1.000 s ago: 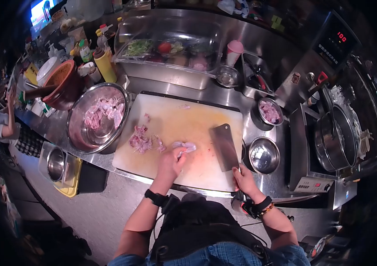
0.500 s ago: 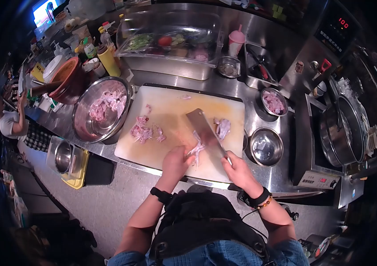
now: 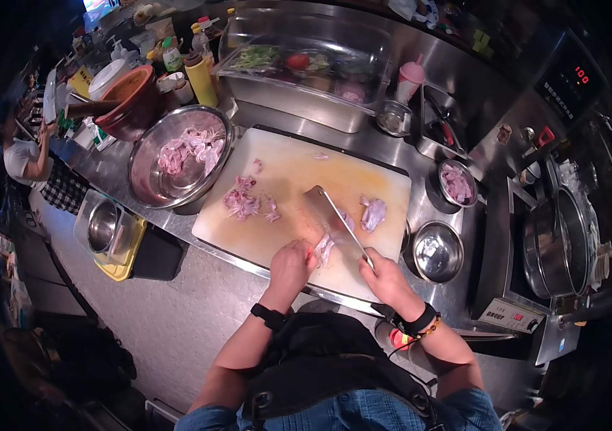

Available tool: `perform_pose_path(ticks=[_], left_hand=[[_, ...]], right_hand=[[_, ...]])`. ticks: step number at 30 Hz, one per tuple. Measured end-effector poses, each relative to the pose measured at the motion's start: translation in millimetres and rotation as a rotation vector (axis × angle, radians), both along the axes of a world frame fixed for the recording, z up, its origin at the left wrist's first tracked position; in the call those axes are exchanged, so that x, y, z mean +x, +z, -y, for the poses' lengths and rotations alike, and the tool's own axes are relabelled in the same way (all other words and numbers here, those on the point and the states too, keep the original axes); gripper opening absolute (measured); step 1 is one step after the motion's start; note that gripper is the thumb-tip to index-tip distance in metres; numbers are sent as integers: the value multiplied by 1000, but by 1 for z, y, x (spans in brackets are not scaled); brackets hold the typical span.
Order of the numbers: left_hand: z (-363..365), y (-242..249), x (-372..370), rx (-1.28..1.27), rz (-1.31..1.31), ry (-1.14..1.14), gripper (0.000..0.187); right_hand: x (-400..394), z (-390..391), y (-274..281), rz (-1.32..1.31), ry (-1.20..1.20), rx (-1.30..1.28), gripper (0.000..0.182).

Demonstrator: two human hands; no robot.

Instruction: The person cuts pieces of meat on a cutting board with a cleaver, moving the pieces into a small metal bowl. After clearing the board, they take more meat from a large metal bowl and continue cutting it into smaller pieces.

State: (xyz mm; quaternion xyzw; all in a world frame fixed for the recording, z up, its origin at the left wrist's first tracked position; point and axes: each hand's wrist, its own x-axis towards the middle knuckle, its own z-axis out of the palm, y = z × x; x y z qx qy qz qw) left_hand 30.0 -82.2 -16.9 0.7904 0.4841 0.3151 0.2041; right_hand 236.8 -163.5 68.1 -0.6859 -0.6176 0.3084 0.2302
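Observation:
My right hand (image 3: 385, 276) is closed round the handle of a cleaver (image 3: 338, 221), whose blade slants up and left over the white cutting board (image 3: 284, 165). My left hand (image 3: 295, 266) is closed at the board's front edge, its fingertips at a pale piece of meat (image 3: 325, 251) beside the blade. Another piece of meat shows partly behind the blade. Right of the cleaver lies a larger pale piece (image 3: 373, 214). A pile of pinkish pieces (image 3: 241, 201) rests on the left of the board.
A large steel bowl (image 3: 140, 161) of meat stands left of the board. To the right are a small bowl of meat (image 3: 457, 183), a steel bowl (image 3: 436, 251) and a pot (image 3: 554, 248). A lidded clear container (image 3: 306, 65) stands behind. Another person (image 3: 29, 158) is at far left.
The view has shifted and turned slightly. The cleaver blade is now more edge-on, uncovering part of a meat piece behind it. Both hands keep their holds.

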Motion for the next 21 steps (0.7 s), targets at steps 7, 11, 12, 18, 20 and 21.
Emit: perform_pose_path(ticks=[7, 11, 12, 18, 20, 21], left_hand=[[13, 2, -6, 6, 25, -29, 11], [14, -1, -7, 37, 46, -26, 12], [14, 0, -8, 31, 32, -38, 11], [16, 5, -8, 10, 25, -53, 10], [15, 8, -8, 19, 53, -60, 10], [14, 7, -8, 21, 56, -66, 10]], right_hand=[[-4, 0, -13, 113, 128, 42, 24], [-3, 2, -16, 169, 149, 94, 23], [-2, 1, -14, 143, 161, 93, 23], [-16, -16, 30, -49, 98, 288, 16], [-26, -23, 43, -145, 40, 383, 14], [-24, -24, 32, -109, 71, 231, 28]])
